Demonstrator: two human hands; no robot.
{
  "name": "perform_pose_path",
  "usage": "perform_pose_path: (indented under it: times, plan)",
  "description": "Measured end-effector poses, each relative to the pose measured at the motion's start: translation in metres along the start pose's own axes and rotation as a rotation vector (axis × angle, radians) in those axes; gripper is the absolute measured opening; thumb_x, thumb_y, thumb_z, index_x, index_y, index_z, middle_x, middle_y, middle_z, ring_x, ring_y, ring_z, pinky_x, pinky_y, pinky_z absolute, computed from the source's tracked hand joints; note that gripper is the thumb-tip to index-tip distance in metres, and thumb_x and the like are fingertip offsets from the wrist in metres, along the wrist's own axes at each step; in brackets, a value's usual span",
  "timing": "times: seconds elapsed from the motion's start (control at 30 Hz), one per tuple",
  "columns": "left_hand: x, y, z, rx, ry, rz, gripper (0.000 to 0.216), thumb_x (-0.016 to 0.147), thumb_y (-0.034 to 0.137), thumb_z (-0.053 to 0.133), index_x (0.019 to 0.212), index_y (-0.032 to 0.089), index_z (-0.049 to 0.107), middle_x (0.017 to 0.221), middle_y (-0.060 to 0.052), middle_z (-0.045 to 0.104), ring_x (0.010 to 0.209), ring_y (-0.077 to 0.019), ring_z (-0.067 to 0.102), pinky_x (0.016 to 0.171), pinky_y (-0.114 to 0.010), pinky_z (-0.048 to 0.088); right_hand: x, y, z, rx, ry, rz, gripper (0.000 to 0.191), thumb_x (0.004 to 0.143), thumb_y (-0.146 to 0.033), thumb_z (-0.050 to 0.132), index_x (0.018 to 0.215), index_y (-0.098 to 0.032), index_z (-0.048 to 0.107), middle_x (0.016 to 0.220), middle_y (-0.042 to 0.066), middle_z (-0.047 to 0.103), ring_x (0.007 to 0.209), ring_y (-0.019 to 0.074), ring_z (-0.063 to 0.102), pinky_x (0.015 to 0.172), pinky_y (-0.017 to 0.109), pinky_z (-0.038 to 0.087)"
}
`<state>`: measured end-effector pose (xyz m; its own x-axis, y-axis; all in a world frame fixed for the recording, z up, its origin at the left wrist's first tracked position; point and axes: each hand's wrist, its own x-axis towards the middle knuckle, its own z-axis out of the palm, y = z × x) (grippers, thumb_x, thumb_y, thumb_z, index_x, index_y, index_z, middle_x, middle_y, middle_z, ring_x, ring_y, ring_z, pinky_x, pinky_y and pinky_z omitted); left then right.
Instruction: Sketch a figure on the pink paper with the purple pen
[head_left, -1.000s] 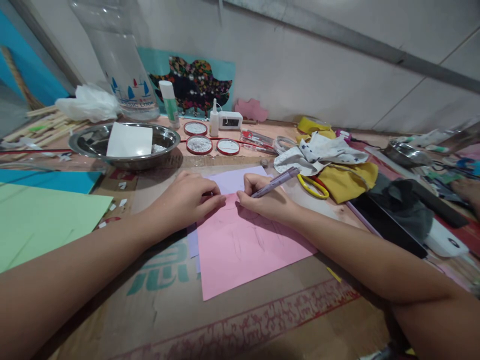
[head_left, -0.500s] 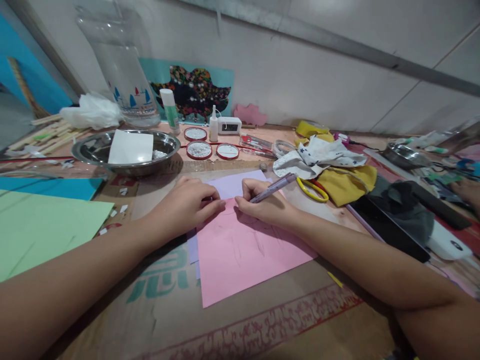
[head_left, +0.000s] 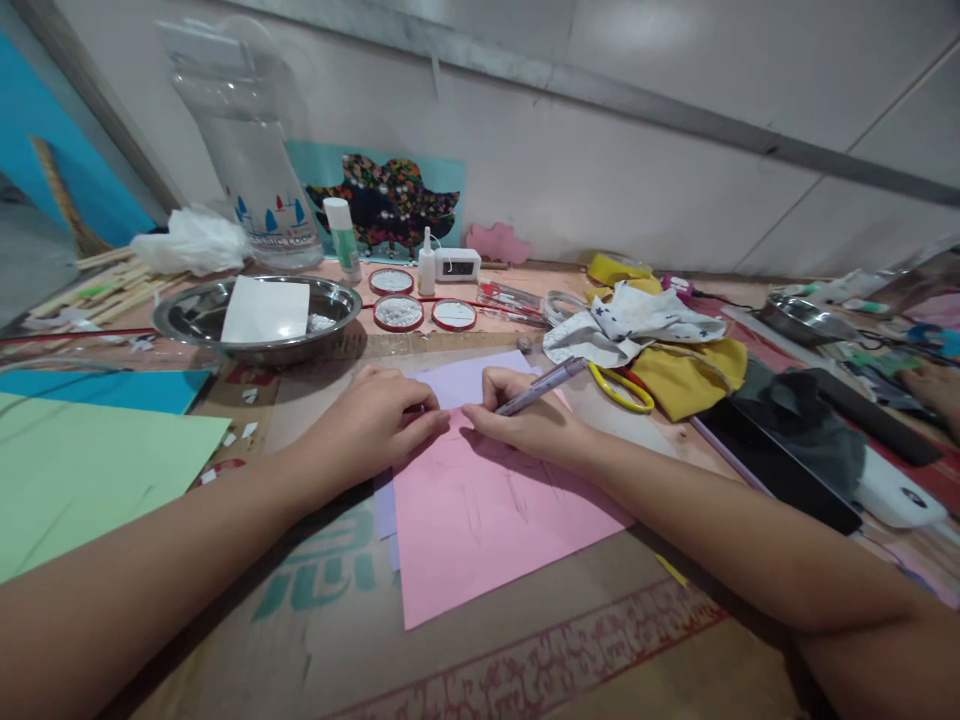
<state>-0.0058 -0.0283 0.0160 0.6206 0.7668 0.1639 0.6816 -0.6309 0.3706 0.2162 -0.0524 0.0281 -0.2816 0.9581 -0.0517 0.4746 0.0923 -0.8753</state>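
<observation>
A pink sheet of paper [head_left: 480, 520] lies on brown cardboard [head_left: 330, 620], partly over a lilac sheet [head_left: 469, 378]. My left hand [head_left: 371, 425] rests on the pink sheet's upper left corner, fingers curled and pressed down on the paper. My right hand [head_left: 529, 420] is closed round a lilac pen [head_left: 540, 387], its tip on the pink sheet close to my left fingertips. Faint pencil-like lines show on the pink paper below my hands.
Green paper [head_left: 82, 470] and blue paper [head_left: 105, 388] lie at left. Behind are a steel bowl [head_left: 187, 315] holding a white card, round red-rimmed lids [head_left: 398, 311], a glue bottle [head_left: 427, 262], a clear jug [head_left: 247, 150]. Yellow scissors [head_left: 619, 390], cloths [head_left: 645, 320] and another person's hand [head_left: 934, 385] are at right.
My head has tipped up a little, so everything sits lower in view. My right hand with the pen has shifted slightly left along the pink sheet; my left hand stays put.
</observation>
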Motion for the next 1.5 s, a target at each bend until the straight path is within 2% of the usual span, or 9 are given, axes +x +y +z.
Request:
perform_pose_path:
  times: [0.13,0.33,0.5,0.7,0.9,1.5]
  plan:
    - [0.0005,-0.0004,0.0001,0.012,-0.008,0.001,0.038,0.099,0.05,0.056,0.08,0.022,0.074,0.077,-0.004,0.075,0.076,-0.0224,0.062,0.076,-0.037,0.035,0.0018,0.0007,-0.002,-0.027,-0.053,-0.013,0.034,0.087,-0.037,0.068,0.071,-0.024,0.041,0.055,-0.007,0.052,0.05,0.0104,0.05,0.05,0.023,0.03]
    - [0.0006,0.0012,-0.0022,0.005,-0.016,0.001,0.039,0.099,0.051,0.054,0.082,0.022,0.074,0.078,-0.004,0.075,0.075,-0.0217,0.061,0.077,-0.037,0.037,0.0059,0.006,-0.0048,-0.198,0.023,-0.152,0.028,0.082,-0.024,0.062,0.065,-0.023,0.039,0.059,-0.006,0.047,0.057,0.0103,0.043,0.055,0.025,0.031]
    - [0.0008,0.0009,-0.0024,-0.003,-0.003,0.008,0.038,0.099,0.05,0.056,0.081,0.022,0.074,0.077,-0.004,0.075,0.075,-0.0221,0.062,0.077,-0.038,0.037,0.0049,0.0035,-0.0042,-0.155,0.025,-0.114,0.03,0.083,-0.026,0.063,0.065,-0.023,0.039,0.058,-0.007,0.047,0.056,0.0101,0.044,0.054,0.025,0.031]
    - [0.0005,0.0018,-0.0018,-0.005,-0.009,-0.001,0.038,0.099,0.048,0.055,0.08,0.022,0.074,0.077,-0.004,0.074,0.076,-0.0232,0.062,0.077,-0.038,0.036,0.0017,-0.0005,-0.0023,-0.013,-0.055,-0.028,0.034,0.086,-0.037,0.067,0.071,-0.024,0.04,0.055,-0.007,0.051,0.053,0.0121,0.054,0.05,0.023,0.03]
    - [0.0008,0.003,-0.0031,-0.01,-0.02,-0.02,0.035,0.098,0.048,0.057,0.082,0.023,0.075,0.08,-0.003,0.077,0.078,-0.023,0.063,0.081,-0.038,0.035,0.0047,0.0065,-0.0042,-0.178,0.021,-0.137,0.028,0.082,-0.024,0.062,0.066,-0.023,0.04,0.059,-0.007,0.046,0.058,0.0103,0.044,0.056,0.025,0.032]
    - [-0.0003,0.0,-0.0004,-0.016,0.01,0.002,0.036,0.097,0.05,0.057,0.08,0.024,0.074,0.079,-0.002,0.077,0.077,-0.0218,0.064,0.081,-0.038,0.037,0.0074,0.0069,-0.01,-0.241,0.022,-0.141,0.028,0.077,-0.016,0.058,0.063,-0.024,0.036,0.058,-0.007,0.04,0.057,0.0117,0.038,0.055,0.029,0.028]
